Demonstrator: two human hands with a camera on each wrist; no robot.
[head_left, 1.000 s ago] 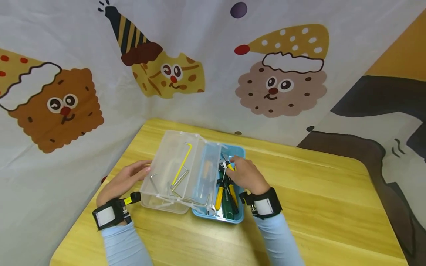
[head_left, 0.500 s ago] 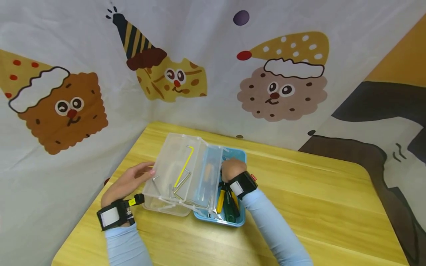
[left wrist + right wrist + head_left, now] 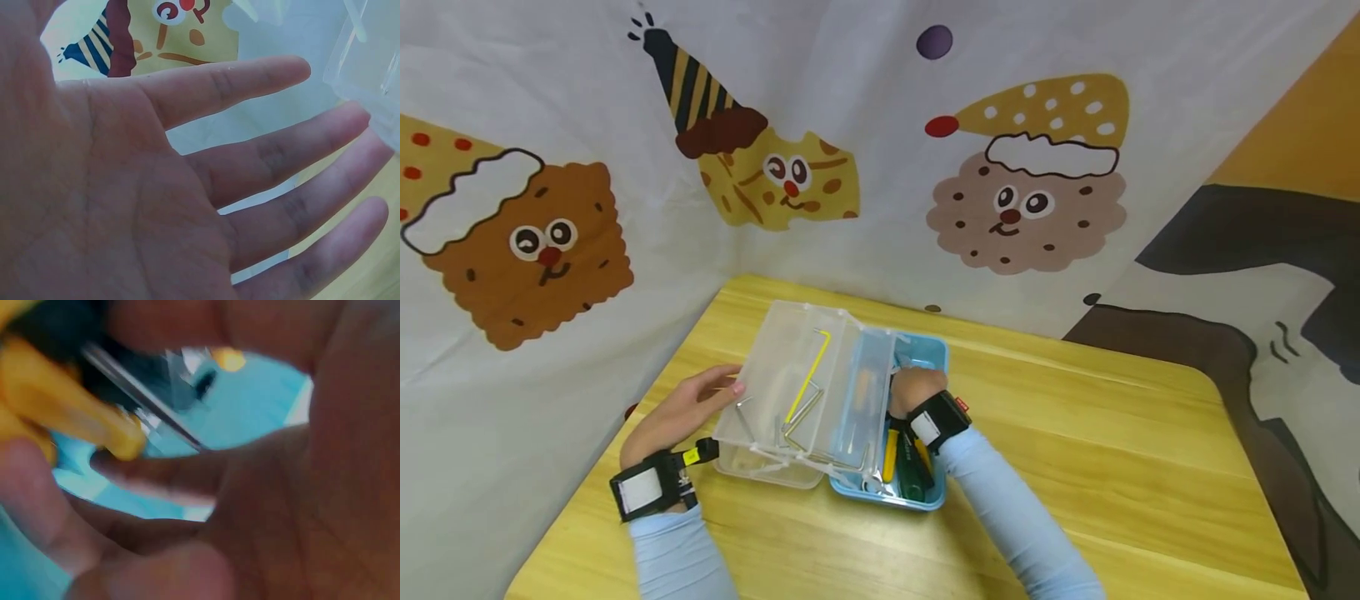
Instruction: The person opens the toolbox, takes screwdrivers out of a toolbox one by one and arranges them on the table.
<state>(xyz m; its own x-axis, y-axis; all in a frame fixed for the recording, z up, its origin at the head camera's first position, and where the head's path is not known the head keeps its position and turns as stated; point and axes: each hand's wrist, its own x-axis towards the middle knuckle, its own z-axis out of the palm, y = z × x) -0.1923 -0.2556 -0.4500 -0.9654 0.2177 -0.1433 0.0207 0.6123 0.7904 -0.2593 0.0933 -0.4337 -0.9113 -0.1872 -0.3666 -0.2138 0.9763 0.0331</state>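
A blue toolbox (image 3: pixel 943 493) with hinged clear compartments lies spread out on the table. My left hand (image 3: pixel 681 408) is at the left edge of the clear lid (image 3: pixel 766 354), fingers extended and the fingertips right at its edge in the left wrist view. My right hand (image 3: pixel 917 392) reaches down into the blue box, hiding part of the tools. In the right wrist view, its bent fingers surround yellow handles (image 3: pixel 69 400) and a metal shaft (image 3: pixel 150 400). Blur there means I cannot tell whether it grips one. A green handle (image 3: pixel 912 475) lies nearer the box's front.
A yellow hex key (image 3: pixel 808 379) and several metal ones rest in the clear compartments. The wooden table (image 3: pixel 1112 467) extends to the right. A cloth with cartoon prints (image 3: pixel 887 258) hangs behind it.
My right hand has gone deeper into the box, its wrist shifting left and up over the tools. My left hand stays at the lid's edge.
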